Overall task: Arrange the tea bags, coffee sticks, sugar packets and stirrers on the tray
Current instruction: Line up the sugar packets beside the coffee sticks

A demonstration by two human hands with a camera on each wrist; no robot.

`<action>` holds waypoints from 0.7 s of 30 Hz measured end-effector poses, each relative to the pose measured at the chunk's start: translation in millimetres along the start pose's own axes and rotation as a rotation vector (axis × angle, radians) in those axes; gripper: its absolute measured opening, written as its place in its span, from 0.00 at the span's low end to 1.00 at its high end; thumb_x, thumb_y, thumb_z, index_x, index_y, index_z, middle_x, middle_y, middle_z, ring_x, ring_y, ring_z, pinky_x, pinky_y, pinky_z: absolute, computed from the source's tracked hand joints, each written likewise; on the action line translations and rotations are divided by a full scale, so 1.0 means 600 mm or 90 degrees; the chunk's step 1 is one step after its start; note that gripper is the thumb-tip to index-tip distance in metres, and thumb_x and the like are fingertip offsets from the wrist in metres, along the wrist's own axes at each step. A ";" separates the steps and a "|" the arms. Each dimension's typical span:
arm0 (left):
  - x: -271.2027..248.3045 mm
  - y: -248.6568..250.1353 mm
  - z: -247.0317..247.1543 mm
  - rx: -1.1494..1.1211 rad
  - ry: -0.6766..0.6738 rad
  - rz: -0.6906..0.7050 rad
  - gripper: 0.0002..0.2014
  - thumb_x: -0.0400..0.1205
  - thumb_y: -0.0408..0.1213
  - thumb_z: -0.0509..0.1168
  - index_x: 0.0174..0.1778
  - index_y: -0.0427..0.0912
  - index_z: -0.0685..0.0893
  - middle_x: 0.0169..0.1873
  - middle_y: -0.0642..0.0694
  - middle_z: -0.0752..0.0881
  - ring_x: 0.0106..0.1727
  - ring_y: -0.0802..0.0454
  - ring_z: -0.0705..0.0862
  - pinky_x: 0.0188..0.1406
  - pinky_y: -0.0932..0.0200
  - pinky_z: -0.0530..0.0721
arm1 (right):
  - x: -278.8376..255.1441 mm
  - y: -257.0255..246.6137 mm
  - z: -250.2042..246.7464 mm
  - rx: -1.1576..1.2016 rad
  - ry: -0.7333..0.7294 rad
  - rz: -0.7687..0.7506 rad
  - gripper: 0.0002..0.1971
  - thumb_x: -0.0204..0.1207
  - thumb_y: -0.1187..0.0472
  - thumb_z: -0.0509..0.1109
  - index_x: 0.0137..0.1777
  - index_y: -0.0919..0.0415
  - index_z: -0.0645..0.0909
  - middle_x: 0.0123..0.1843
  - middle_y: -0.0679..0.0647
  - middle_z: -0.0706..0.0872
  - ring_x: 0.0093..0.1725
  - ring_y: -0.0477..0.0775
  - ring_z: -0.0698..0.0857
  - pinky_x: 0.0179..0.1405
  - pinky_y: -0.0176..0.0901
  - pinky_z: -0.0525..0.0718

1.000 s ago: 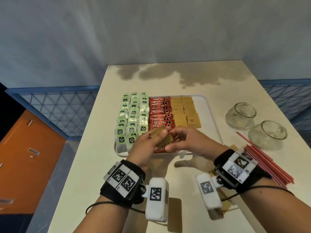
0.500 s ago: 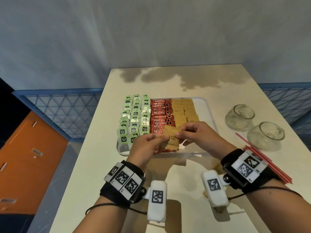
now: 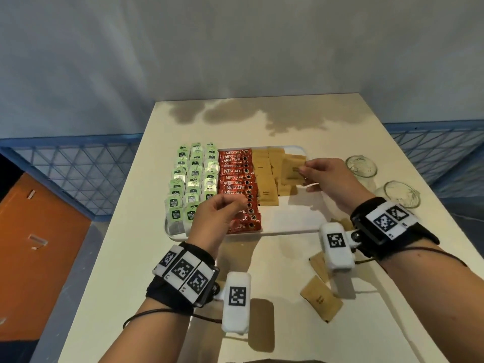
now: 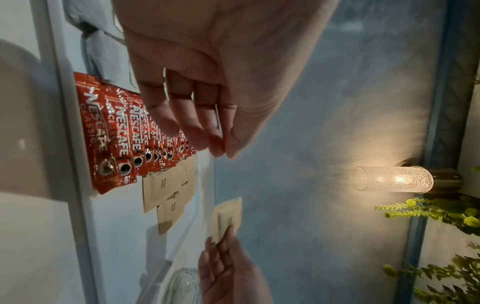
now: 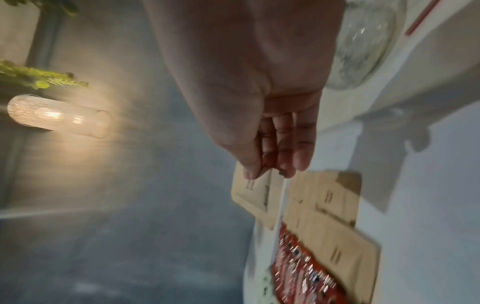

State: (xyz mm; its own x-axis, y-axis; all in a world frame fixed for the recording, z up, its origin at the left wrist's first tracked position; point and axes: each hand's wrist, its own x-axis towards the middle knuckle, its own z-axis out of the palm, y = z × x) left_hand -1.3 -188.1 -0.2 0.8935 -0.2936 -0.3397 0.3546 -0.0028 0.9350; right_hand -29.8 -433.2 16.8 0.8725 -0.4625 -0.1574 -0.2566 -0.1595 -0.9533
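A white tray holds rows of green tea bags, red coffee sticks and brown sugar packets. My right hand pinches a brown sugar packet by its right edge, just above the tray's far right sugar rows. The right wrist view shows that held packet between thumb and fingers. My left hand hovers over the near coffee sticks. Its loosely bent fingers meet the thumb and hold nothing. A red stirrer shows beside a glass bowl.
Two glass bowls stand on the table to the right of the tray. Loose sugar packets lie on the table near my right wrist. The table's edges drop off left and right.
The right hand took the sugar packet from between both hands and carried it to the tray's far right. The left hand let go and now hovers empty.
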 end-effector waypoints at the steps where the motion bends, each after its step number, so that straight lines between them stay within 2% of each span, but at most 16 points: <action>1: 0.001 -0.001 0.000 -0.004 0.002 -0.003 0.02 0.79 0.34 0.73 0.46 0.42 0.88 0.40 0.51 0.90 0.38 0.57 0.86 0.29 0.70 0.81 | 0.011 0.015 -0.010 -0.022 0.002 0.030 0.05 0.81 0.66 0.71 0.51 0.67 0.85 0.37 0.55 0.86 0.32 0.51 0.83 0.31 0.38 0.86; 3: 0.003 -0.006 -0.001 -0.011 0.009 -0.010 0.02 0.79 0.34 0.72 0.47 0.42 0.88 0.41 0.50 0.90 0.39 0.55 0.86 0.29 0.69 0.81 | 0.026 0.049 -0.016 -0.078 -0.017 0.103 0.06 0.81 0.66 0.70 0.52 0.70 0.84 0.35 0.59 0.84 0.28 0.53 0.83 0.30 0.46 0.87; 4: 0.004 -0.008 -0.001 -0.013 0.010 -0.015 0.02 0.80 0.34 0.72 0.47 0.42 0.88 0.41 0.50 0.89 0.39 0.54 0.86 0.30 0.68 0.81 | 0.030 0.064 -0.015 -0.102 -0.030 0.129 0.06 0.81 0.66 0.70 0.51 0.70 0.84 0.36 0.61 0.84 0.26 0.53 0.82 0.29 0.46 0.87; 6: 0.008 -0.010 -0.002 -0.010 0.013 -0.025 0.02 0.79 0.35 0.72 0.46 0.42 0.88 0.41 0.50 0.90 0.40 0.53 0.86 0.35 0.63 0.82 | 0.035 0.085 -0.007 -0.139 -0.041 0.141 0.06 0.81 0.67 0.70 0.50 0.72 0.83 0.36 0.63 0.82 0.25 0.54 0.80 0.26 0.41 0.85; 8: 0.011 -0.011 -0.005 -0.005 0.013 -0.027 0.03 0.79 0.35 0.72 0.47 0.42 0.87 0.41 0.50 0.90 0.41 0.52 0.86 0.38 0.60 0.82 | 0.037 0.091 0.005 -0.163 -0.030 0.129 0.05 0.82 0.67 0.69 0.47 0.70 0.83 0.34 0.59 0.80 0.26 0.52 0.78 0.23 0.36 0.81; 10: 0.014 -0.010 -0.006 -0.003 0.012 -0.030 0.03 0.80 0.36 0.72 0.47 0.42 0.87 0.42 0.49 0.90 0.42 0.51 0.86 0.38 0.60 0.82 | 0.039 0.097 0.019 -0.164 -0.015 0.129 0.05 0.82 0.66 0.69 0.45 0.67 0.82 0.32 0.56 0.79 0.27 0.51 0.77 0.20 0.36 0.77; 13: 0.021 -0.008 -0.007 -0.007 0.012 -0.038 0.03 0.80 0.36 0.71 0.47 0.43 0.87 0.44 0.48 0.89 0.44 0.50 0.86 0.39 0.59 0.83 | 0.050 0.108 0.033 -0.219 0.003 0.102 0.06 0.80 0.60 0.71 0.43 0.62 0.83 0.34 0.53 0.82 0.34 0.54 0.81 0.30 0.43 0.79; 15: 0.025 -0.010 -0.008 0.001 0.012 -0.044 0.03 0.80 0.36 0.71 0.47 0.43 0.87 0.45 0.48 0.90 0.44 0.50 0.86 0.40 0.59 0.82 | 0.053 0.107 0.033 -0.284 -0.003 0.081 0.07 0.80 0.57 0.72 0.45 0.61 0.82 0.38 0.51 0.83 0.39 0.52 0.83 0.35 0.40 0.79; 18: 0.030 -0.010 -0.008 0.009 0.008 -0.053 0.03 0.80 0.37 0.71 0.48 0.43 0.87 0.46 0.47 0.90 0.45 0.50 0.87 0.42 0.57 0.82 | 0.052 0.101 0.030 -0.319 -0.020 0.066 0.08 0.81 0.56 0.71 0.45 0.61 0.81 0.39 0.50 0.83 0.40 0.49 0.81 0.34 0.36 0.77; 21: 0.031 -0.005 -0.002 0.022 -0.003 -0.050 0.03 0.80 0.37 0.72 0.46 0.43 0.87 0.45 0.47 0.90 0.44 0.50 0.87 0.44 0.55 0.83 | 0.044 0.092 0.029 -0.351 -0.043 0.079 0.13 0.81 0.56 0.71 0.42 0.66 0.84 0.38 0.55 0.84 0.37 0.49 0.80 0.39 0.43 0.81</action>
State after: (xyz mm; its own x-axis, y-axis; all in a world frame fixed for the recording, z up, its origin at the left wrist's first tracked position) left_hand 14.5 -192.5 -9.5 0.8619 -0.2962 -0.4117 0.4137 -0.0590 0.9085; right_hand -13.9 -438.9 -44.6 0.8419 -0.4530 -0.2931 -0.5223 -0.5478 -0.6535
